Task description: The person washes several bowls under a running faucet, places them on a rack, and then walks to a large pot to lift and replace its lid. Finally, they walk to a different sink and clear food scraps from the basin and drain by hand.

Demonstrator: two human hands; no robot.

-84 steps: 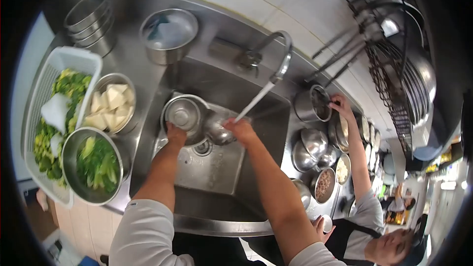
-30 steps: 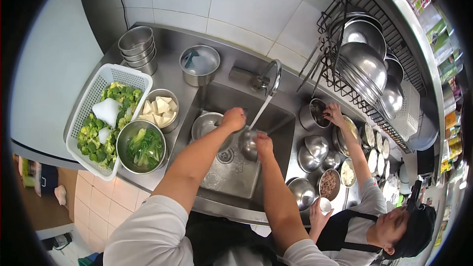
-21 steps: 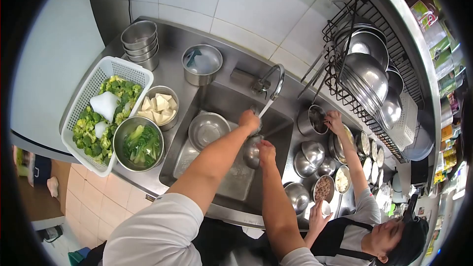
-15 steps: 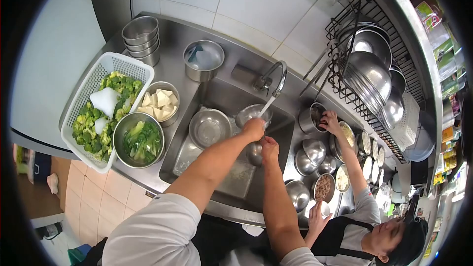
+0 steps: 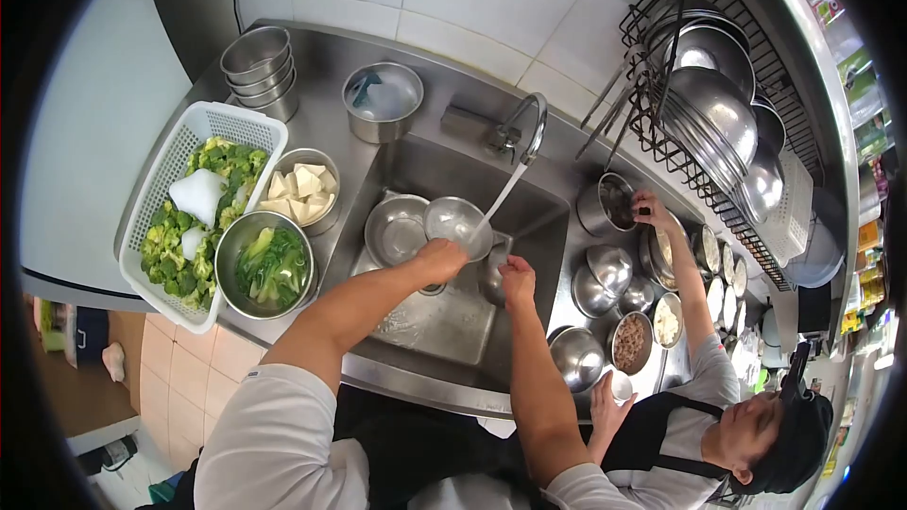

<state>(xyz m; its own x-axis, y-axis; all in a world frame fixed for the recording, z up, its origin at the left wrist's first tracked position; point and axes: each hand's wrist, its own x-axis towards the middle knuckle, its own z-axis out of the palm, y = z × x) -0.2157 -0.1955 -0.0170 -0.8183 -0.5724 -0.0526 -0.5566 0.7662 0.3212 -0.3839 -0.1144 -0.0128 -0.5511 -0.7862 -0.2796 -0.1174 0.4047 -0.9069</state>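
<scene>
Over the sink (image 5: 425, 326), I am gripping a bowl (image 5: 456, 220) by its near rim with my left hand (image 5: 439, 260), fingers curled tight on it. I am holding it tilted under the water (image 5: 498, 200) that is running from the tap (image 5: 525, 125). My right hand (image 5: 517, 276) is wrapping its fingers on a steel cup (image 5: 492, 272) just beside the bowl and lower in the sink, though much of the cup is hidden. A wide bowl (image 5: 395, 227) is lying in the sink, touching the held bowl on its left. On the counter to my left, greens (image 5: 271, 266) are sitting in one steel bowl and tofu (image 5: 300, 187) in another. Both are standing just beside a white basket (image 5: 210, 118) of broccoli. Farther back, a stack of tins (image 5: 257, 66) and a pan (image 5: 383, 99) with a cloth in it are standing against the wall. To my right, a co-worker's hand (image 5: 652, 212) is resting on the rim of a pot (image 5: 607, 203). Above it, a wire rack (image 5: 713, 94) is holding more steel bowls on edge.
</scene>
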